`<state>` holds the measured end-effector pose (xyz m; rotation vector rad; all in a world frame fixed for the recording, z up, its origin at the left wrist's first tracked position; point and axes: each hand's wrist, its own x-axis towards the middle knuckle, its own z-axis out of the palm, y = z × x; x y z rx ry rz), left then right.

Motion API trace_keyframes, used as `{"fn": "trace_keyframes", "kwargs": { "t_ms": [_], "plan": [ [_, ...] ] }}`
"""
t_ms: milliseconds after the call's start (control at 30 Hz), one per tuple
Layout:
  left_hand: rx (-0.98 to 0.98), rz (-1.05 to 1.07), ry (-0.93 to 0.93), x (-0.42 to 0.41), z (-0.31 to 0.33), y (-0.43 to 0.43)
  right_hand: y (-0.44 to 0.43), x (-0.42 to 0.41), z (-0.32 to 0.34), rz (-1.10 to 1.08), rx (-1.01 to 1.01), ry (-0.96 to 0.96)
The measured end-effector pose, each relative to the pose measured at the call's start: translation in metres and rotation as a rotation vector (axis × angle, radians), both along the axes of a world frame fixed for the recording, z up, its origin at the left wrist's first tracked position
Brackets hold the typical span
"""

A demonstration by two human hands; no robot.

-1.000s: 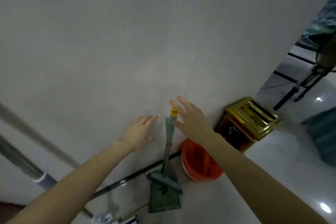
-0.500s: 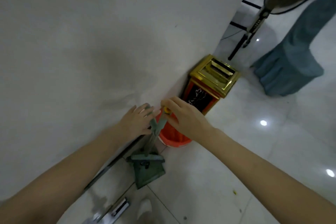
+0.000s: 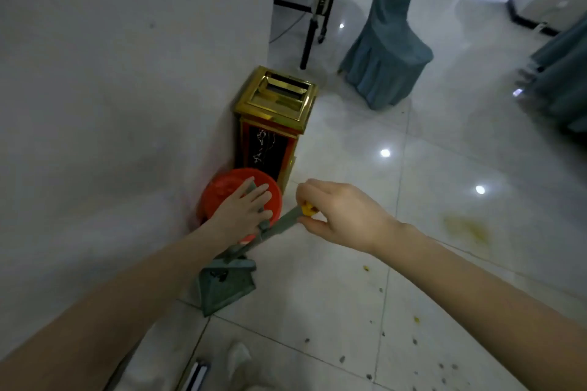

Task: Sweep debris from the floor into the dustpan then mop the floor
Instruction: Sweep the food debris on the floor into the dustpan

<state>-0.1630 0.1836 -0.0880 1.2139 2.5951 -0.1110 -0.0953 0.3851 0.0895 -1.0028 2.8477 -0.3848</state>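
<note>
A green dustpan (image 3: 226,286) stands on the tiled floor by the wall. Two green handles rise from it. My right hand (image 3: 341,213) pinches the yellow tip (image 3: 307,209) of the longer handle, which leans to the right. My left hand (image 3: 243,211) holds the second green handle (image 3: 263,227); the handle shows between the fingers and below the palm. Dark crumbs of debris (image 3: 413,343) lie scattered on the tiles at the lower right. Beyond my right forearm there is a yellow smear (image 3: 467,228).
An orange bucket (image 3: 219,192) sits behind my left hand, against a gold-topped waste bin (image 3: 276,98) at the white wall's corner. Further back are a fan stand (image 3: 317,13) and a blue-covered chair (image 3: 387,51). A metal-edged tool (image 3: 197,371) lies at the bottom.
The view has swung down from the wall to the floor. Both hands came from open and reaching onto the handles. The yellow-tipped handle has tilted rightward, away from the wall.
</note>
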Motion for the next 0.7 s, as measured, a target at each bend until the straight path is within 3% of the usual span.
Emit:
{"fn": "trace_keyframes", "kwargs": {
  "t_ms": [100,267,367,567,700],
  "plan": [
    [-0.209,-0.175,0.148,0.007,-0.001,0.020,0.021,0.016,0.003,-0.030,0.126,0.020],
    [-0.106,-0.337,0.280,0.032,-0.004,0.060,0.049,0.039,-0.004,-0.068,0.561,0.048],
    [-0.100,-0.422,0.323,0.058,-0.010,0.089,0.061,0.062,-0.013,-0.078,0.809,-0.042],
    [-0.101,-0.388,0.147,0.115,-0.032,0.125,0.121,0.112,-0.039,-0.064,0.830,-0.139],
    [-0.051,-0.392,0.130,0.140,-0.032,0.146,0.159,0.152,-0.053,-0.098,0.779,-0.169]
  ]
}}
